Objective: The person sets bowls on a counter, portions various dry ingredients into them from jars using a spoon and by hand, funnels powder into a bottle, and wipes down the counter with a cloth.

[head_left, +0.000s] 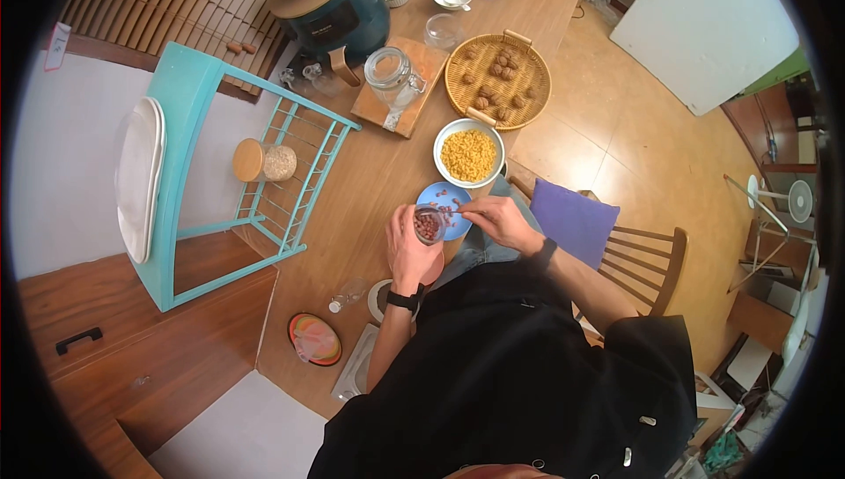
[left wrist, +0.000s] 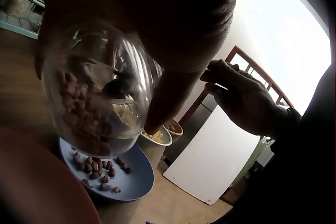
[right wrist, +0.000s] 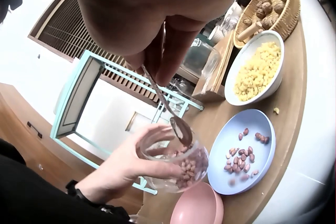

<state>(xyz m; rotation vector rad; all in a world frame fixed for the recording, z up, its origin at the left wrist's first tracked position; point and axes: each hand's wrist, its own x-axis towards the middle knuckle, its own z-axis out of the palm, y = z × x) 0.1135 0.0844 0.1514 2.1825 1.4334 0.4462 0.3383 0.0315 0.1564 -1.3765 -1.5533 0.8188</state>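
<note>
My left hand (head_left: 411,246) grips a clear glass jar (right wrist: 181,169) partly filled with reddish-brown peanuts (right wrist: 188,174). The jar leans over the table beside a blue plate (right wrist: 220,142), where several more peanuts (right wrist: 241,161) lie scattered. In my right hand (head_left: 500,219) a metal spoon (right wrist: 167,106) is pinched near its handle end, its bowl pointing down at the jar's mouth. A pink bowl (right wrist: 197,208) sits below the jar, mostly covered by my left hand in the head view.
Beyond the plate stands a white bowl of yellow macaroni-like pieces (head_left: 469,155), then a wicker tray (head_left: 498,47) holding walnuts. A latched glass jar (head_left: 392,74) rests on a wooden board (head_left: 414,118). A turquoise rack (head_left: 211,96) stands at the left, a chair with a purple cushion (head_left: 572,219) at the right.
</note>
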